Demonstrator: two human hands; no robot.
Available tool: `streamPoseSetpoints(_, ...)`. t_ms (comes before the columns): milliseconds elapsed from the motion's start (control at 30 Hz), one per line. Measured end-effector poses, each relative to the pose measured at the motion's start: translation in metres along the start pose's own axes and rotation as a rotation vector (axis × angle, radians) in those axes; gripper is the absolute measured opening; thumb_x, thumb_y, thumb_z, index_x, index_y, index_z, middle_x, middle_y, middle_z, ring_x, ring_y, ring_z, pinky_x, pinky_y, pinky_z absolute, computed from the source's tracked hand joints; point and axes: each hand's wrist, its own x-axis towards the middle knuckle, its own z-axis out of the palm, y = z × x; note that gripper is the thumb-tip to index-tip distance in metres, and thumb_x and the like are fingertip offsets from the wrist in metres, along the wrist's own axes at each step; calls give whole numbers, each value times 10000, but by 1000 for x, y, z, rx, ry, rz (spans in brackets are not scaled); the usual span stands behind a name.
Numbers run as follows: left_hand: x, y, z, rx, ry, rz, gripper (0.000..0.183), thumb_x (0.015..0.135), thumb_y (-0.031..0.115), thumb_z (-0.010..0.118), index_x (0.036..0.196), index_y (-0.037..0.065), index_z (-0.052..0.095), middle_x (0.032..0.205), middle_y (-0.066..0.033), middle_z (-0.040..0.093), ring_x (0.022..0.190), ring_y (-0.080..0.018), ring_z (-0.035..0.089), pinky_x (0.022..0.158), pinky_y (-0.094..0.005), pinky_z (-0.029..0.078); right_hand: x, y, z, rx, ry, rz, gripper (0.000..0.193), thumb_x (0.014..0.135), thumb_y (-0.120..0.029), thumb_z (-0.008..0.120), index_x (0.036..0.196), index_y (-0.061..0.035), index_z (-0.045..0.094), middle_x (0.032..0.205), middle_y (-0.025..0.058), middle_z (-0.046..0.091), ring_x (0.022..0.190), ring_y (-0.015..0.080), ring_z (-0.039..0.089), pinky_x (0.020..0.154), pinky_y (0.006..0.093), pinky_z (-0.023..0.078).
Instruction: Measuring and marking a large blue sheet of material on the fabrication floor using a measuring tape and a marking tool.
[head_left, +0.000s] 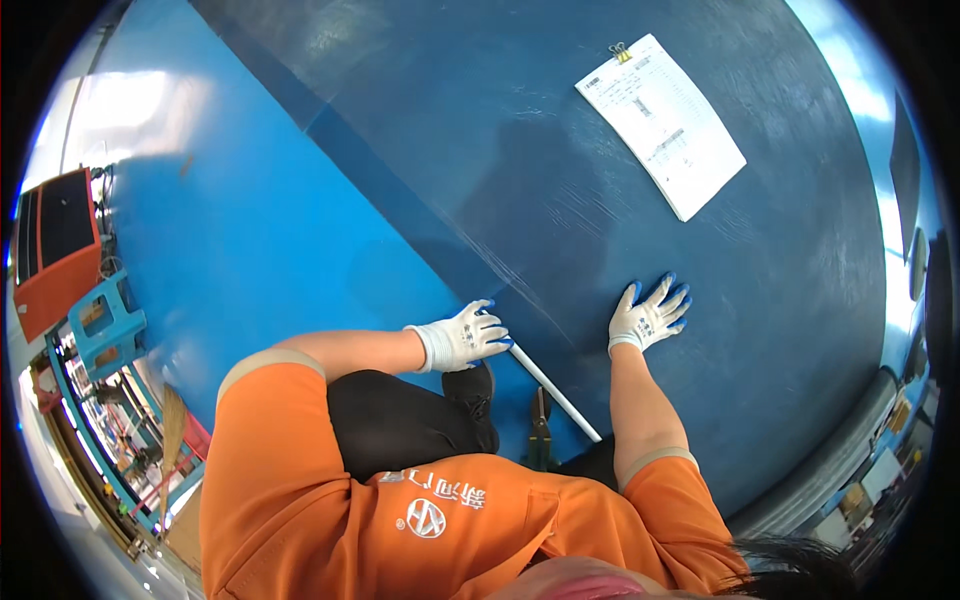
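My left hand (465, 338), in a white glove with blue fingertips, is closed with bent fingers at the upper end of a thin white rod (555, 392). That rod slants down to the right along the edge of a large dark blue sheet (720, 320). My right hand (648, 316), gloved alike, lies flat on the sheet with its fingers spread. Between my legs is a pair of snips (540, 430) with dark blades and greenish handles. Farther off on the sheet lies a stack of printed papers (668, 130), held by a binder clip (622, 53).
Bright blue floor (260, 230) stretches to the left of the sheet. A blue plastic stool (107, 325) stands at far left by an orange-red cabinet (58, 250) and a broom (173, 430). A thick grey roll (830, 465) lies at lower right.
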Motion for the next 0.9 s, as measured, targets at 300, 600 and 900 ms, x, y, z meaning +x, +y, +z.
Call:
streamPoseSetpoints(300, 45, 15, 8, 322, -166, -41, 203, 844, 149, 624, 1045, 122, 605, 1077, -125, 574, 986, -305, 529, 1055, -518, 325, 2, 47, -36, 379, -251, -172, 728, 860, -464, 598, 1484, -164, 376, 1587, 131, 237, 1477, 340, 166, 1174, 518, 145)
streamPoseSetpoints(600, 52, 40, -7, 642, -586, 3, 106, 845, 147, 590, 936, 111, 631, 926, -119, 628, 870, -300, 568, 964, -449, 361, -131, 359, -48, -50, -632, -458, 923, 671, -443, 775, 1464, -150, 406, 1510, 200, 353, 1406, 361, 323, 1126, 481, 282)
streamPoseSetpoints(900, 57, 111, -67, 11, -542, -675, 211, 835, 139, 581, 1041, 101, 604, 1046, -104, 666, 1065, -265, 594, 1031, -422, 352, -261, 446, 7, -133, -710, -172, 932, 668, -361, 810, 1461, -195, 349, 1529, 163, 298, 1368, 385, 341, 1042, 527, 380)
